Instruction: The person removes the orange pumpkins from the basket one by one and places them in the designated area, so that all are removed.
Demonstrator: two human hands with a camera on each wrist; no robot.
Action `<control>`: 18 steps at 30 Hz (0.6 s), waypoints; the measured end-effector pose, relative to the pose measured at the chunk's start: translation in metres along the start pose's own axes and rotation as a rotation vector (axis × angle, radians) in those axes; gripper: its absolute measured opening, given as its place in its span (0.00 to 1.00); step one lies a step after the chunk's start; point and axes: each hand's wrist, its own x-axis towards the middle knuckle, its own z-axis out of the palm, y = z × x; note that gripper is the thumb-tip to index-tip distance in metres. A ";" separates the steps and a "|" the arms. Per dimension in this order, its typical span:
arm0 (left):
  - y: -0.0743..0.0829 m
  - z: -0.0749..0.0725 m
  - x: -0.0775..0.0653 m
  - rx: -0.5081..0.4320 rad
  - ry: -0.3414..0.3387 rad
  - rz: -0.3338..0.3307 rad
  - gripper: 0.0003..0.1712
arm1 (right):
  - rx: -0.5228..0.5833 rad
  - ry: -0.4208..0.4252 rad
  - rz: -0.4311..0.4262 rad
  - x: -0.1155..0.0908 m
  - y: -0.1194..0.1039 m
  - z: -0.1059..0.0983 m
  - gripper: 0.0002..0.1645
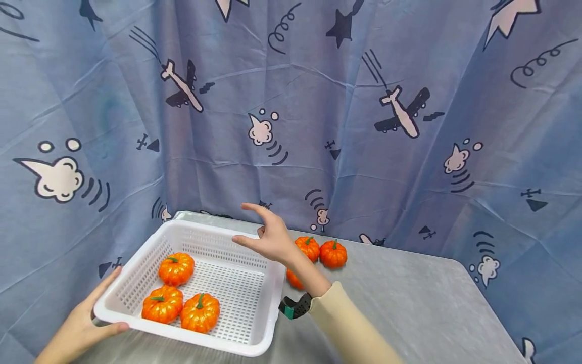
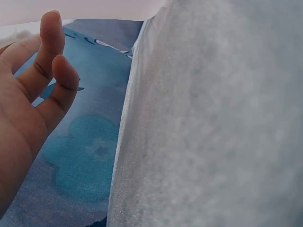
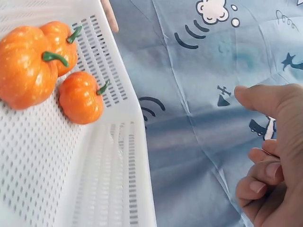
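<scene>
- Left hand (image 1: 86, 323): fingers spread wide at the white basket's (image 1: 272, 308) near-left corner.
- Right hand (image 1: 273, 237): thumb and forefinger wide apart.
- Three pumpkins (image 1: 176, 270) inside; three more (one partly hidden) beside it on the bench (image 1: 409, 298).

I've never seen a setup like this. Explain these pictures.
There is no machine here: a person works bare-handed. The widest picture comes from a camera on the head, looking forward and down; the other two come from cameras on the left and right wrists. On the gray table stands a white basket with three orange pumpkins inside; more pumpkins lie to its right. The left hand spans the basket's near left corner, though whether it grips is unclear. The right hand is raised near the far right corner, holding nothing.
</scene>
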 end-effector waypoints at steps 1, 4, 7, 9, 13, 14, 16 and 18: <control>0.000 0.000 0.000 0.002 0.001 0.001 0.70 | 0.010 -0.008 0.006 0.002 -0.001 0.002 0.44; 0.000 0.001 0.001 0.013 0.003 0.000 0.70 | 0.052 -0.027 0.036 0.009 -0.003 0.010 0.43; 0.000 0.002 0.002 0.013 -0.002 -0.003 0.70 | 0.100 -0.035 0.073 0.012 -0.003 0.018 0.42; 0.000 0.003 0.002 0.005 -0.002 0.000 0.69 | 0.131 -0.038 0.092 0.013 -0.001 0.025 0.42; -0.002 0.002 0.001 -0.002 0.007 -0.006 0.70 | 0.176 -0.044 0.119 0.014 0.004 0.044 0.42; -0.002 0.002 0.001 0.000 0.009 -0.011 0.70 | 0.184 -0.049 0.121 0.014 0.005 0.049 0.41; -0.002 0.001 0.000 0.005 0.008 -0.021 0.70 | 0.191 -0.055 0.125 0.013 0.008 0.058 0.41; -0.002 0.001 0.000 0.009 0.006 -0.023 0.69 | 0.204 -0.065 0.129 0.012 0.010 0.067 0.40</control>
